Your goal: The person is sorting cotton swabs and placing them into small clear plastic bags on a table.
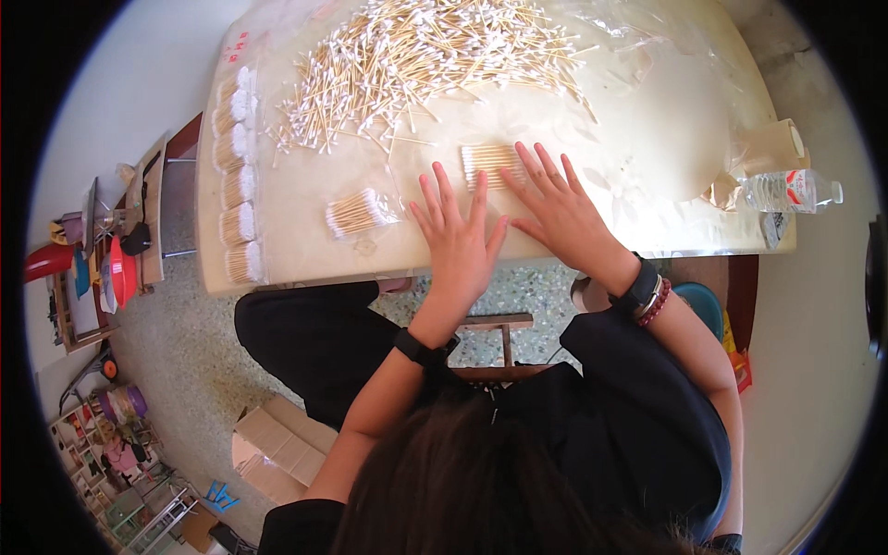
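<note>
A row of cotton swabs (483, 163) lies side by side on the table in front of me. My right hand (566, 205) is at its right end, fingers spread, with the fingertips over or against the nearest swabs; contact I cannot tell. My left hand (455, 231) is open just left of the row, palm down and fingers apart, holding nothing. To its left lies a small bundle of swabs (355, 215) in a clear bag. A big loose heap of cotton swabs (416, 65) covers the far part of the table.
Several bundles of swabs (239, 185) stand in a column along the left table edge (213, 250). At the right are a clear plastic bottle (782, 191) and a tan roll (772, 143). Clear plastic film (638, 46) lies at the far right. A cardboard piece (282, 439) is on the floor.
</note>
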`<state>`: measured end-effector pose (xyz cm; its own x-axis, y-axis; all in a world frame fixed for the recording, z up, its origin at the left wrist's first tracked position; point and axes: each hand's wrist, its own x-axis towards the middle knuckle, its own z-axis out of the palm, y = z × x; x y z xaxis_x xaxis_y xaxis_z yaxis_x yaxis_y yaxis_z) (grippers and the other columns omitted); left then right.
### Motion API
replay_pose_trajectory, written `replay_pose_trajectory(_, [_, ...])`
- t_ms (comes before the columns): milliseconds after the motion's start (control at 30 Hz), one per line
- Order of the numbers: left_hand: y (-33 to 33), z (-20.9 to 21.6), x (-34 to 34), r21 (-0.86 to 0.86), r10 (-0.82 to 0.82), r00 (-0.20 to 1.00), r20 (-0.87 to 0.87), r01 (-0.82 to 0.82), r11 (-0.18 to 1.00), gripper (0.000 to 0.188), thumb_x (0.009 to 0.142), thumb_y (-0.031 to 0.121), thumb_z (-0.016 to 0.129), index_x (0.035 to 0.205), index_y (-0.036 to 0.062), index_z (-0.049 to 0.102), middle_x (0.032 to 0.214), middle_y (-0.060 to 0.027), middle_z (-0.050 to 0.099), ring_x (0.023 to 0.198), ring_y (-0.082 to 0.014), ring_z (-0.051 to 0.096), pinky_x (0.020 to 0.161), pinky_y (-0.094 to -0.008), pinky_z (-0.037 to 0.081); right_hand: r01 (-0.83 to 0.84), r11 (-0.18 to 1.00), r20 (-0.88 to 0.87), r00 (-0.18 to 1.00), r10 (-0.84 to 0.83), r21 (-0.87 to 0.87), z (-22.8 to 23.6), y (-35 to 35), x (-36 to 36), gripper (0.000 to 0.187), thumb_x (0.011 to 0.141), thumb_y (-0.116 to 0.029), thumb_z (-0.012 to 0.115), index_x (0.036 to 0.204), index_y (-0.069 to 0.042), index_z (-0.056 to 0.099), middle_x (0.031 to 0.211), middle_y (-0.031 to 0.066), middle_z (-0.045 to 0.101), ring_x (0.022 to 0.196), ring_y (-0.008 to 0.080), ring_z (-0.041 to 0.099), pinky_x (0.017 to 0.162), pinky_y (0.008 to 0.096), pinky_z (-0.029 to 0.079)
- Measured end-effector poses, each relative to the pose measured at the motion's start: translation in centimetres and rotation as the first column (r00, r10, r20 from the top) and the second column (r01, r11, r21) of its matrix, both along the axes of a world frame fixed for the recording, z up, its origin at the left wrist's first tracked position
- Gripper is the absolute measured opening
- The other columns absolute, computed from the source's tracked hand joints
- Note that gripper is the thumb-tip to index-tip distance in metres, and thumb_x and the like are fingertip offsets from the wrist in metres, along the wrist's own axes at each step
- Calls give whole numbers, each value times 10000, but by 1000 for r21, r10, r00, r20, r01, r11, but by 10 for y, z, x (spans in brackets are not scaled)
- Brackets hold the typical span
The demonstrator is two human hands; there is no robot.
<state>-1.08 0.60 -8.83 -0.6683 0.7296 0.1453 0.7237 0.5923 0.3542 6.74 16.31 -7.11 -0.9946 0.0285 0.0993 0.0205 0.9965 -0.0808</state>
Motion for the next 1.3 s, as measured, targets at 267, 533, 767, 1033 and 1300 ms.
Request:
replay_pose_trajectory(267, [1, 0, 4, 60, 14, 999, 52, -17, 998, 586, 901, 335, 533, 1420, 141, 343, 1496, -291, 18, 1369, -502, 20, 1045, -661, 72, 17, 999, 0, 1000, -18, -42, 4, -2, 3, 558, 887, -384, 536, 1380, -165, 393, 1491, 168, 220, 1387, 316, 208, 1109, 491, 194])
replay_pose_trajectory(533, [-2, -3, 4, 69, 10, 999, 47, -13, 998, 597, 901, 326, 536, 1419, 111, 332, 1495, -294, 8, 1370, -502, 13, 1044, -661, 67, 37, 998, -48, 998, -40, -51, 6, 0, -5, 566, 880, -388, 544, 1365, -130, 409, 1481, 187, 232, 1384, 328, 210, 1108, 494, 195])
replay_pose_trajectory(767, [10, 5, -5, 116, 12, 999, 45, -17, 993, 589, 920, 361, 504, 1420, 104, 330, 1493, -302, 13, 1367, -510, 5, 1049, -652, 61, 78, 997, -71, 995, -77, 16, -2, 5, -12, 552, 902, -423, 495, 1363, -128, 419, 1481, 194, 236, 1382, 330, 217, 1103, 499, 206])
replay_pose_trajectory(1033, [16, -4, -10, 89, 18, 999, 29, -20, 996, 585, 923, 388, 491, 1412, 102, 347, 1493, -302, 12, 1366, -510, -1, 1053, -648, 44, 81, 997, -78, 994, -80, 7, -2, 3, -11, 548, 905, -419, 486, 1366, -131, 419, 1480, 195, 233, 1382, 335, 213, 1103, 506, 201])
replay_pose_trajectory(1300, [22, -1, -12, 130, 31, 999, 44, -36, 991, 576, 920, 393, 494, 1394, 90, 374, 1492, -302, 20, 1367, -507, 4, 1055, -645, 40, 88, 996, -62, 994, -88, -4, -2, 4, -12, 539, 896, -392, 504, 1354, -119, 431, 1479, 193, 234, 1382, 343, 206, 1102, 509, 201])
